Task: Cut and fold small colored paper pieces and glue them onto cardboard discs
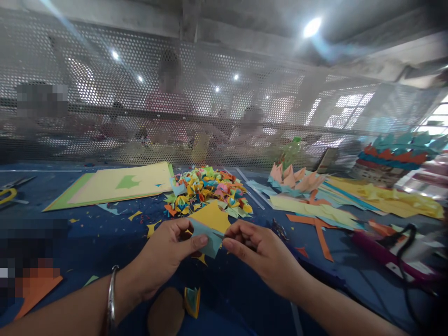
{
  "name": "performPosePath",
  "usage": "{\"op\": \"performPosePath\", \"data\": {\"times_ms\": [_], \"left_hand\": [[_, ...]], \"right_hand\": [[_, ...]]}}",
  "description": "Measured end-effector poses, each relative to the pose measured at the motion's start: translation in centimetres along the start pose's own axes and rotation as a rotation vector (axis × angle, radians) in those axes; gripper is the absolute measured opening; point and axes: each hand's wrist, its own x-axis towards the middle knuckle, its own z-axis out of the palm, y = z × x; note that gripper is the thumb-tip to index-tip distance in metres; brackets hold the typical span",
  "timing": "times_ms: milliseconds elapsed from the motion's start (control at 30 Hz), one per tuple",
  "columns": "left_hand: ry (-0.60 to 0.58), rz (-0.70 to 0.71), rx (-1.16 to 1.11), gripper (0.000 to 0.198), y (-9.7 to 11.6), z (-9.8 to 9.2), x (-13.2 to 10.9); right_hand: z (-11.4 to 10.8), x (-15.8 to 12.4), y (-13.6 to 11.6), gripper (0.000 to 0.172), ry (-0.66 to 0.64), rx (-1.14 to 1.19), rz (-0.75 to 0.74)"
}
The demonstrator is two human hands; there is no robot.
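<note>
My left hand (171, 242) pinches a light blue piece of paper (207, 239) between thumb and fingers, with a yellow piece of paper (213, 215) right behind it. At the right edge of these pieces, the thumb and fingertips of my right hand (254, 245) are closed on the paper. A thin dark line shows at that pinch; I cannot make out whether it is a fold or a slit. Below my hands lies a small folded yellow and blue paper piece (192, 302), beside a brown rounded object (166, 311). Beyond them is a heap of folded colourful paper pieces (210, 186).
Stacked paper sheets (115, 186) lie back left, near yellow-handled scissors (9, 193). To the right are a pink paper crown-like piece (294, 176), orange strips (324, 240) and a purple device with a black cord (388, 256). A perforated screen (210, 102) stands behind, with people beyond.
</note>
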Motion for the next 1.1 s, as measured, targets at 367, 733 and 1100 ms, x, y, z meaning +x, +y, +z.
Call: {"op": "performPosePath", "data": {"times_ms": [367,733,1100], "left_hand": [[0.031,0.007,0.054,0.021,-0.37,-0.22,-0.01],[0.055,0.006,0.138,0.023,-0.39,-0.27,0.21],[0.041,0.014,0.15,0.021,-0.58,-0.19,0.13]], "right_hand": [[-0.03,-0.07,0.05,0.026,0.014,-0.029,-0.013],[-0.02,-0.16,0.21,0.028,0.009,-0.083,-0.034],[0.14,-0.23,0.47,0.027,0.0,-0.079,-0.037]]}}
